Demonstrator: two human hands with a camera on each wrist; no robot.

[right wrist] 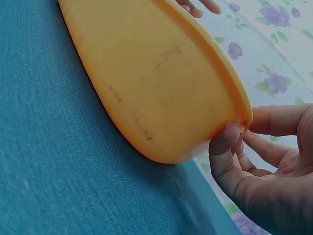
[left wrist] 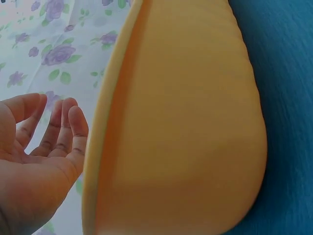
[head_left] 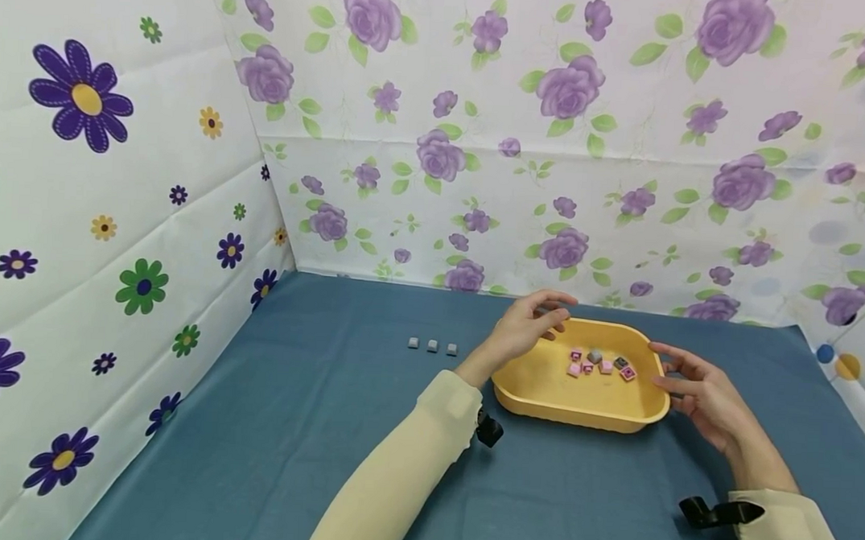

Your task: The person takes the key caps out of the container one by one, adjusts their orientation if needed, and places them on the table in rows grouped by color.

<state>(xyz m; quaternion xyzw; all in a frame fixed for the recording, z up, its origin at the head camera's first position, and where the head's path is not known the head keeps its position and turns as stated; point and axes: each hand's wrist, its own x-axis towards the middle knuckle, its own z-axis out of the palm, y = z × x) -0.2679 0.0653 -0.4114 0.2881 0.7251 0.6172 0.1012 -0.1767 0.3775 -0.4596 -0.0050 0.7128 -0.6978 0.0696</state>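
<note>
A yellow tray [head_left: 543,388] with rounded corners lies on the blue cloth, holding several small pink cubes [head_left: 605,367] and a few grey ones [head_left: 595,356]. At its right end my right hand [head_left: 710,395] pinches the rim, with the thumb [right wrist: 226,142] on the outer wall and the fingers over the edge. My left hand [head_left: 526,330] is above the tray's back-left corner, fingers loosely bent and nothing held. In the left wrist view, that hand's fingers [left wrist: 78,125] are right beside the rim.
Three small grey cubes [head_left: 432,346] sit in a row on the blue cloth [head_left: 339,427], left of the tray. A flowered sheet [head_left: 435,206] rises behind the cloth, and another patterned sheet [head_left: 151,233] stands along the left side.
</note>
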